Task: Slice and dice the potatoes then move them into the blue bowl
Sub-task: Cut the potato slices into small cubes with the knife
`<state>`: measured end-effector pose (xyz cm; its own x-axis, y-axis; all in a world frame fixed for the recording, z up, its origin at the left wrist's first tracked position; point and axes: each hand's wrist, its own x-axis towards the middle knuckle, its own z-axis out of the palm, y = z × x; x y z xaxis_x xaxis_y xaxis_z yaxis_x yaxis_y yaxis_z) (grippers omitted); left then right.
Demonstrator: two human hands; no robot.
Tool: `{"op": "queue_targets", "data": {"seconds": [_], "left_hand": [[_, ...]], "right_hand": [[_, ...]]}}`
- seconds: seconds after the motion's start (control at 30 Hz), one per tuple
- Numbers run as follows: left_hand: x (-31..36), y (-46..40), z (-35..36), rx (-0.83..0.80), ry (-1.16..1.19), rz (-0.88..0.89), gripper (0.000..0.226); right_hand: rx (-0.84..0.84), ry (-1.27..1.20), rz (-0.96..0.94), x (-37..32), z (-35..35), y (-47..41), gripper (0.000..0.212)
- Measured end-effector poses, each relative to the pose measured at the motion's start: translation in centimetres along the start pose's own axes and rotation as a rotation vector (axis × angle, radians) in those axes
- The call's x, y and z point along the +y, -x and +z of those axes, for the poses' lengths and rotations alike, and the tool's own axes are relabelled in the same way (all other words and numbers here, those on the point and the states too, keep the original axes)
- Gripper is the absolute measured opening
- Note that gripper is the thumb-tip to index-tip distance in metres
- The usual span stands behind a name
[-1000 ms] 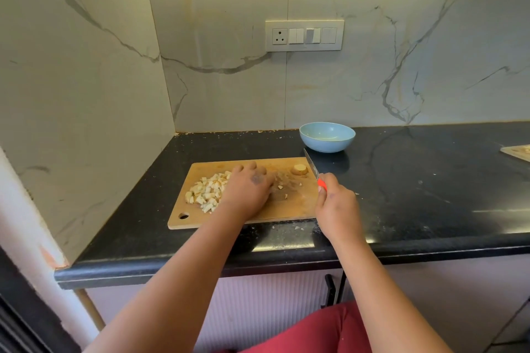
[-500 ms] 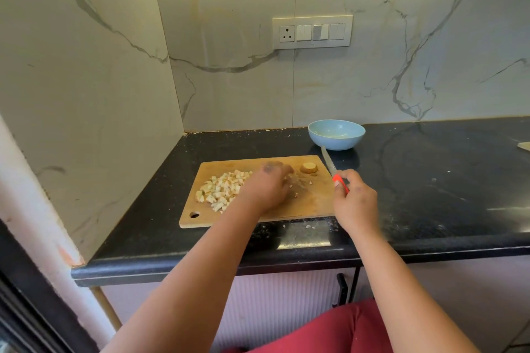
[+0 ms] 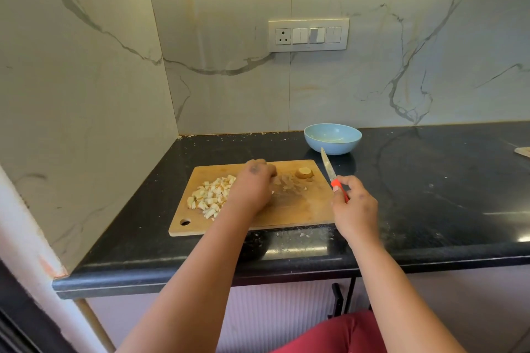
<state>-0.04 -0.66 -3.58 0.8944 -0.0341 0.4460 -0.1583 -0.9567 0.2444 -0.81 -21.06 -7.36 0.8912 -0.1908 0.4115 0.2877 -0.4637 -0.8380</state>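
Countertop unchanged; right hand has lifted knife seemingly off board.

Marble-clad kitchen corner with a black desk

The black stone desk runs along veined marble wall panels that meet in a corner at the left. A white switch plate with one socket and several rocker switches is set in the back wall. At the far right edge, the corner of another pale board shows on the desk. Red fabric appears at the bottom.
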Motion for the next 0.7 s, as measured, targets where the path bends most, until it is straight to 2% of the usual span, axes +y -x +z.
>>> {"op": "queue_targets", "data": {"seconds": [0.03, 0.1, 0.17, 0.23, 0.3, 0.37, 0.47, 0.57, 0.7], "left_hand": [[0.7, -0.3, 0.0, 0.003, 0.056, 0.002, 0.032], [2.3, -0.7, 0.3, -0.092, 0.118, 0.041, 0.04], [3.9, -0.8, 1.0, -0.227, 0.064, 0.116, 0.043], [4.6, -0.8, 1.4, -0.29, -0.02, 0.172, 0.039], [4.7, -0.7, 1.2, -0.274, -0.097, 0.189, 0.033], [4.5, -0.7, 0.8, -0.184, -0.237, 0.183, 0.024], [3.9, -0.9, 0.2, -0.072, -0.369, 0.073, 0.019], [4.1, -1.6, 0.3, -0.061, -0.332, 0.028, 0.02], [5.5, -3.2, 1.7, -0.097, -0.134, -0.022, 0.02]], "right_hand": [[0.002, -0.004, 0.008, 0.0, 0.1, -0.1, 0.019], [-0.001, 0.002, 0.021, -0.1, 0.1, -0.1, 0.018], [-0.003, 0.017, 0.025, -0.2, 0.0, -0.1, 0.018], [-0.005, 0.026, 0.016, -0.2, 0.0, -0.1, 0.019], [-0.009, 0.03, 0.012, -0.1, 0.0, 0.0, 0.019], [-0.007, 0.023, 0.015, 0.0, -0.1, -0.1, 0.018], [0.0, 0.022, 0.011, 0.1, 0.0, -0.1, 0.017], [0.005, 0.021, 0.014, 0.1, 0.0, -0.2, 0.017], [-0.001, 0.013, 0.018, 0.0, 0.0, -0.2, 0.017]]}}
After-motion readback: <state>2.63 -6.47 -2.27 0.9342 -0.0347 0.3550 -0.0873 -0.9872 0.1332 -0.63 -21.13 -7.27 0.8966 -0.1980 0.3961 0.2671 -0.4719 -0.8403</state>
